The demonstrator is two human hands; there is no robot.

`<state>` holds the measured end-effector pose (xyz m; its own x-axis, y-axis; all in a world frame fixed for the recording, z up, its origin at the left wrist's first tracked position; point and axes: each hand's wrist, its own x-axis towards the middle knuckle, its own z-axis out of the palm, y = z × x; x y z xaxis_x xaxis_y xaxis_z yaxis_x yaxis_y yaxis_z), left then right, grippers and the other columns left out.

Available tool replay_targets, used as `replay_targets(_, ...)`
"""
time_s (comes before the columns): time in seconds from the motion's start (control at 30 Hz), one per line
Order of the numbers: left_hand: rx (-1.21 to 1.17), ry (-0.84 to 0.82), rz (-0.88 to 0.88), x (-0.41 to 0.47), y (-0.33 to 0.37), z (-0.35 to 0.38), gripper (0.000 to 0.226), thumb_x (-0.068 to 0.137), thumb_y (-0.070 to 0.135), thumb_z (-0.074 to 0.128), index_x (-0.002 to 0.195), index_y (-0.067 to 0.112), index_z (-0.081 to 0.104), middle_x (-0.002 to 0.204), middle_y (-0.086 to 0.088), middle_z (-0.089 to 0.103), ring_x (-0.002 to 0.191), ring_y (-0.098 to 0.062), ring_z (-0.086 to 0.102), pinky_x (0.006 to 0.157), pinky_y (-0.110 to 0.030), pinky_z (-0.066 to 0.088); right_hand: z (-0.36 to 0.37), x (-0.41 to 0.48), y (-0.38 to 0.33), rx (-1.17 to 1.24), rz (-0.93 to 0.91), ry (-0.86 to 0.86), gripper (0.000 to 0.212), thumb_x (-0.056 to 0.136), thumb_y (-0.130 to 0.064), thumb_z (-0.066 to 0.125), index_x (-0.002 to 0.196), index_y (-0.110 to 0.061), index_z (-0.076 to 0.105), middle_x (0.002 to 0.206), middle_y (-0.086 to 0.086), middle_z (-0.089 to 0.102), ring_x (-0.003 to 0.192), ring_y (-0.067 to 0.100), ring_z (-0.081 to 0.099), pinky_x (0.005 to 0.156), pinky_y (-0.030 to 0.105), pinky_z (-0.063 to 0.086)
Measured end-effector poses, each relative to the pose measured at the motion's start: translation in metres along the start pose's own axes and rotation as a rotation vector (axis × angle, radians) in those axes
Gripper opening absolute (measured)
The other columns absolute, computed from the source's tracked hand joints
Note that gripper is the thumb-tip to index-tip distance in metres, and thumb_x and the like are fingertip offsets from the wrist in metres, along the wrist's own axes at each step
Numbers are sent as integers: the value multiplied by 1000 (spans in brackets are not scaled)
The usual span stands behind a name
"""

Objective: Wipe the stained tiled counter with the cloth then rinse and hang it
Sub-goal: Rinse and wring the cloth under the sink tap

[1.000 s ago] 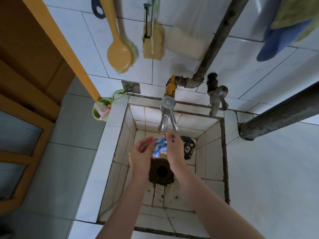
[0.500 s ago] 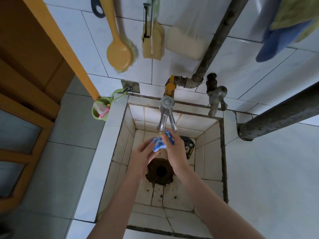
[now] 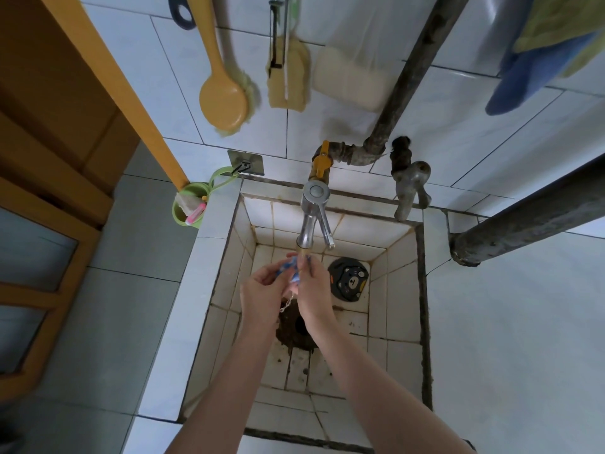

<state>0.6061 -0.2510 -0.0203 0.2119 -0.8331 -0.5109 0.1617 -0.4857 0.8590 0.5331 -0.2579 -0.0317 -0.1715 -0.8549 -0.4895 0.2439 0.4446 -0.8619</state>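
A small blue and white cloth is bunched between both my hands over the tiled sink, just under the spout of the chrome tap. My left hand grips it from the left with curled fingers. My right hand holds it from the right. Water drips from the cloth toward the dark drain hole. Most of the cloth is hidden inside my hands.
A round black drain cover with a bear face lies in the sink's back right. A second old tap sticks out to the right. Brushes and sponges hang on the wall above; a green cup hangs left. Blue towel top right.
Both hands have lifted the cloth a little, up to the tap's spout, and squeezed closer together around it. Water now falls from the cloth.
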Motion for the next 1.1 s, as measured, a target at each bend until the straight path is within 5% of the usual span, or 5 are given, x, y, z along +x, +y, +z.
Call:
replay_targets(0.43,41,-31,85,-3,3,8,27,91,6,50,112,15,63,101,-4,69,94,-14,66,81,-27,54,-5,-7,14,2,-87,-189,24,92,-37,54,113,-29,62,136,12,47,122,23,50,101,35,45)
replay_targets(0.57,108,-102,124,-8,4,9,27,91,8,50,115,12,62,104,-6,69,96,-15,65,82,-26,53,-3,1,8,-5,-7,-66,21,99,-27,40,100,-7,48,84,2,52,75,10,53,71,22,46)
replay_targets(0.8,43,10,40,-8,4,6,24,80,4,64,100,17,68,93,-2,71,85,-11,68,70,-17,54,-10,12,-13,-283,-14,69,25,99,-23,40,85,-10,54,70,-3,53,63,5,52,55,7,43)
replay_targets(0.97,29,28,54,-2,5,4,23,86,5,57,107,13,65,93,-1,70,90,-15,67,81,-28,54,-15,-5,-5,-42,-41,-253,22,97,-29,42,108,-16,55,101,-1,61,97,9,60,93,26,48)
replay_targets(1.1,27,-97,52,-8,4,10,27,92,4,47,111,15,61,92,3,67,89,-7,65,73,-14,53,-11,-1,-3,-87,-70,-180,18,99,-20,41,103,-10,56,88,2,56,86,16,55,82,27,46)
